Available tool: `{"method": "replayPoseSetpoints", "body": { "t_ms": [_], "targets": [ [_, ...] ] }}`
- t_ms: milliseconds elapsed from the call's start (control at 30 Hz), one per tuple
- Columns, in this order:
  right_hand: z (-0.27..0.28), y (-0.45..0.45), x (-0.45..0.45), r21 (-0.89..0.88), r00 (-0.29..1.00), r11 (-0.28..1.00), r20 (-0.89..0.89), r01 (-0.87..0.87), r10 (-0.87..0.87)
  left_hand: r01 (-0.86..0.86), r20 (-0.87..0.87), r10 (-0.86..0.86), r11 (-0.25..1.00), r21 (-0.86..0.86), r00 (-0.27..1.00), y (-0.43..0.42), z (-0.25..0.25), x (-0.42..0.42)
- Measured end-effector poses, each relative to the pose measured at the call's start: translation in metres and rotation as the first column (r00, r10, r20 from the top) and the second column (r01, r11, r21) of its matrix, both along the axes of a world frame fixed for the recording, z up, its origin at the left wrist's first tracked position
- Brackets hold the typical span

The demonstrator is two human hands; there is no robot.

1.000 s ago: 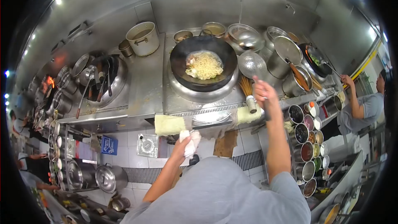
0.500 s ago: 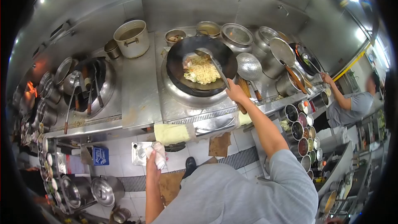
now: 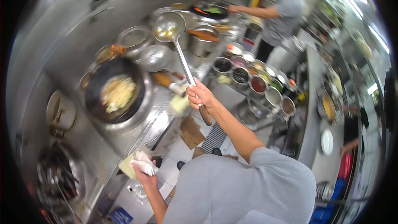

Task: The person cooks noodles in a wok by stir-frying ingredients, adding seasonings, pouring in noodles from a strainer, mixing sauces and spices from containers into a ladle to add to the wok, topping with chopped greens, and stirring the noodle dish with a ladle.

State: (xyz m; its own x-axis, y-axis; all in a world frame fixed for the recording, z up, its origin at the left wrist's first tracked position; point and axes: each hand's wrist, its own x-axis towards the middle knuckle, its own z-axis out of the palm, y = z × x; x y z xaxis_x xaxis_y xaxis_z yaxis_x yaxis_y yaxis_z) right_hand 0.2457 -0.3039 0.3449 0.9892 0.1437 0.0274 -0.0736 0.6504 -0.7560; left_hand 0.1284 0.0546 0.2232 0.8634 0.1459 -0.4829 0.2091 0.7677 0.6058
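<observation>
"Your right hand (image 3: 202, 98) is closed round the ladle (image 3: 185, 64), and its bowl (image 3: 169, 27) reaches up and away from you."

"Where on it do your fingers sit?"

"They wrap the lower part of the long handle, and the wooden end (image 3: 205, 117) pokes out below your fist. You have yellowish patches showing in the bowl, but whether they are liquid or shine, you can't tell from here."

"Expect it to feel stiff, then, and heavy at the far end, since your grip is so low. Hold it firmly near the wood; smooth metal may slip if your fingers are greasy. Higher up you would have better balance, though perhaps more heat."

"And your left hand (image 3: 145, 179)?"

"It has a bunched white cloth (image 3: 145, 164) in its fingers, near the front edge of the counter. That should be light and soft, hard to damage; you do best to pinch the thick middle, with no loose corner hanging."

"Off to your left you have the wok (image 3: 97, 79), with noodles (image 3: 118, 93) in it, well apart from the ladle's bowl. Another person (image 3: 284, 20) stands farther along, beyond your sauce pots (image 3: 258, 84)."
</observation>
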Motion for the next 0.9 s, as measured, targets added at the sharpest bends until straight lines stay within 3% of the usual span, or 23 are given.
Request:
{"method": "replayPoseSetpoints", "body": {
  "t_ms": [67,100,167,267,333,467,533,667,733,900],
  "targets": [
    [0.010,-0.052,-0.042,-0.027,0.992,0.992,-0.001,0.126,-0.126,0.059,-0.001,-0.060,0.997,-0.053,0.998,-0.044,0.036,-0.002],
    [0.013,-0.077,-0.062,-0.076,0.978,0.976,-0.008,0.206,-0.207,0.088,-0.004,-0.088,0.995,-0.043,0.996,-0.052,0.023,-0.001],
    [0.011,-0.123,-0.096,-0.197,0.922,0.909,-0.048,0.368,-0.383,0.339,0.032,-0.337,0.939,-0.054,0.941,-0.057,-0.019,0.002],
    [-0.024,-0.185,-0.134,-0.498,0.768,0.695,-0.087,0.518,-0.634,0.475,-0.089,-0.467,0.865,0.163,0.880,-0.112,-0.022,0.000],
    [-0.045,-0.222,-0.153,-0.638,0.724,0.631,-0.162,0.441,-0.670,0.519,-0.133,-0.503,0.811,0.270,0.854,-0.150,-0.012,-0.007],
    [-0.097,-0.266,-0.165,-0.633,0.708,0.716,-0.359,0.294,-0.608,0.528,-0.115,-0.516,0.824,0.203,0.849,-0.196,-0.004,-0.020],
    [-0.122,-0.267,-0.166,-0.606,0.705,0.730,-0.365,0.316,-0.608,0.524,-0.125,-0.509,0.826,0.208,0.851,-0.206,-0.003,-0.023],
    [-0.145,-0.260,-0.161,-0.712,0.660,0.658,-0.374,0.245,-0.651,0.493,-0.178,-0.460,0.805,0.330,0.870,-0.215,0.006,-0.029],
    [-0.152,-0.259,-0.159,-0.828,0.638,0.532,-0.314,0.179,-0.703,0.493,-0.197,-0.452,0.796,0.351,0.870,-0.216,0.010,-0.031],
    [-0.141,-0.263,-0.156,-0.700,0.624,0.669,-0.413,0.248,-0.663,0.422,-0.196,-0.375,0.829,0.367,0.906,-0.214,0.007,-0.038]
  ]
}}
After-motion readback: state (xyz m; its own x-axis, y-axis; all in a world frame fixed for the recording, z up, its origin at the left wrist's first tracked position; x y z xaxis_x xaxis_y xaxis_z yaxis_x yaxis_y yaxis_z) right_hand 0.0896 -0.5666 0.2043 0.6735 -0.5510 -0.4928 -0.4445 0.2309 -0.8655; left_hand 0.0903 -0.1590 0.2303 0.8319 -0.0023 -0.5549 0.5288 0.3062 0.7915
